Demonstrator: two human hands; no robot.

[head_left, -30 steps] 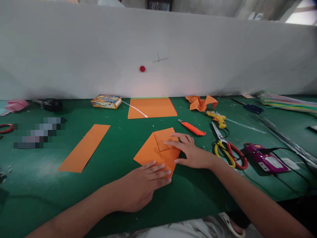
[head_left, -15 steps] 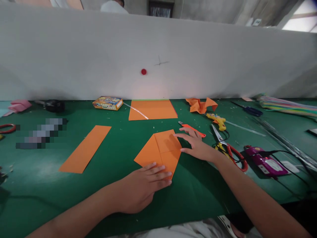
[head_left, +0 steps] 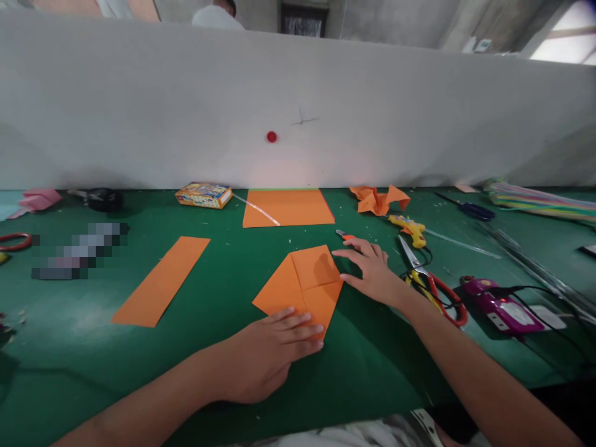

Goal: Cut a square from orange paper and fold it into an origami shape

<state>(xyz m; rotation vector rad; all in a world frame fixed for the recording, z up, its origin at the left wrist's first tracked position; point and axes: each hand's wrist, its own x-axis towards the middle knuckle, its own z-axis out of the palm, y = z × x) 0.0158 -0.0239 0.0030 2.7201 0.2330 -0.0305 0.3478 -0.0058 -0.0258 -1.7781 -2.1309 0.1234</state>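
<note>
One folded orange paper sheet (head_left: 319, 267) lay flat on the green tabletop (head_left: 226, 267), two fold edges meeting on its face. Across its near part the left hand (head_left: 265, 357) rested palm down, fingers extended, gripping nothing. At its right corner the right hand (head_left: 372, 273) was open, thumb and fingers apart; whether the thumb touched the paper, I could not tell. To the folded sheet's left lay an orange paper strip (head_left: 162, 282); beyond it, a stack of coloured paper (head_left: 293, 208); to its right, scissors with red and yellow handles (head_left: 421, 269) and, farther back, a yellow glue gun (head_left: 410, 231).
</note>
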